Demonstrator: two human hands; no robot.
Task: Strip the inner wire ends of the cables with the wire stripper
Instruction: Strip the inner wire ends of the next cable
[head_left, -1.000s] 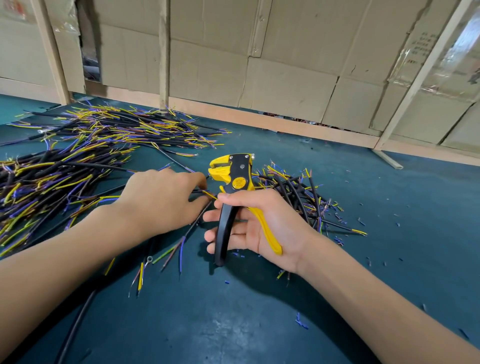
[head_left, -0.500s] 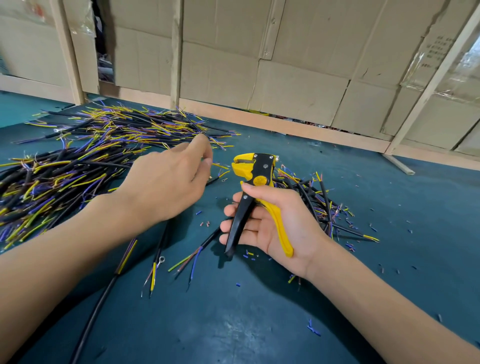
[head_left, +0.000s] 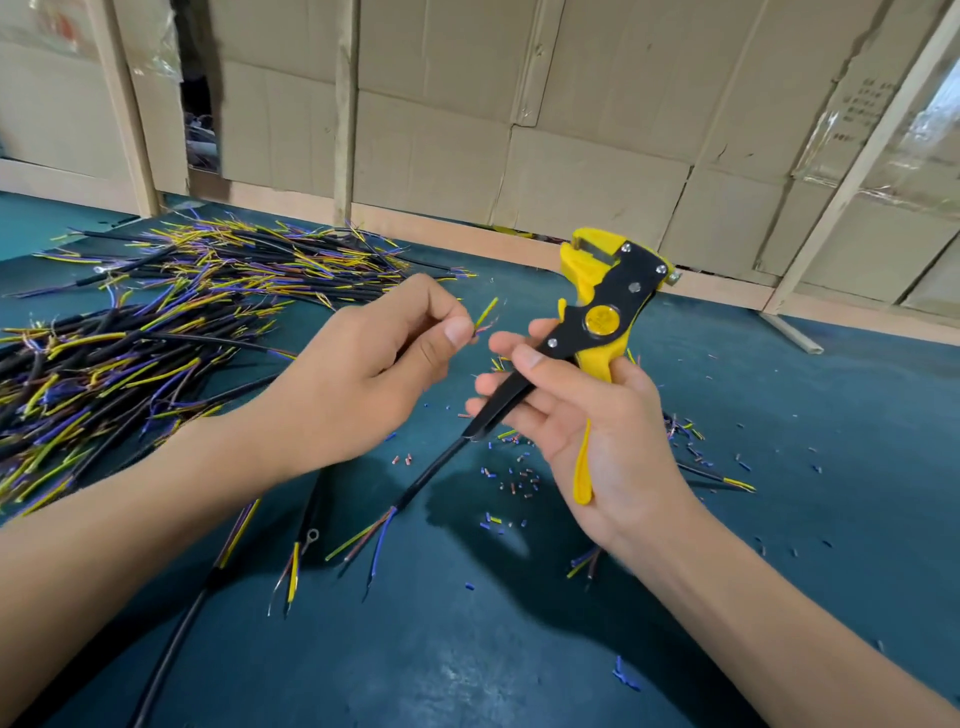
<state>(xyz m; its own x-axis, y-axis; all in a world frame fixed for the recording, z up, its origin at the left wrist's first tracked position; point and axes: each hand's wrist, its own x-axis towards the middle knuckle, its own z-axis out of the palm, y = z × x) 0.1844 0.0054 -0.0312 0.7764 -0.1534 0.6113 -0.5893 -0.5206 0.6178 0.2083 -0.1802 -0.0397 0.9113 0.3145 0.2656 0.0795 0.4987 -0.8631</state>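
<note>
My left hand (head_left: 363, 374) is raised above the blue table and pinches a cable end between thumb and fingers; its thin inner wires (head_left: 484, 316), one yellow-green, stick out past the thumb. My right hand (head_left: 582, 421) holds the yellow and black wire stripper (head_left: 602, 317) upright, jaws up, thumb across the black handle, fingers loosely round it. The stripper's jaws stand to the right of the wire ends, apart from them. A large heap of black cables (head_left: 156, 322) with yellow and purple inner wires lies at the left.
Several loose cables (head_left: 415, 488) lie on the blue table (head_left: 519, 649) below my hands, with small cut bits of insulation (head_left: 519, 478) scattered around. A smaller bunch of cables (head_left: 696, 457) lies behind my right hand. Cardboard panels (head_left: 571, 130) and wooden posts close the far edge.
My left hand has lifted from the pile and come right, now pinching a cable end. My right hand has raised the stripper up and turned it more upright.
</note>
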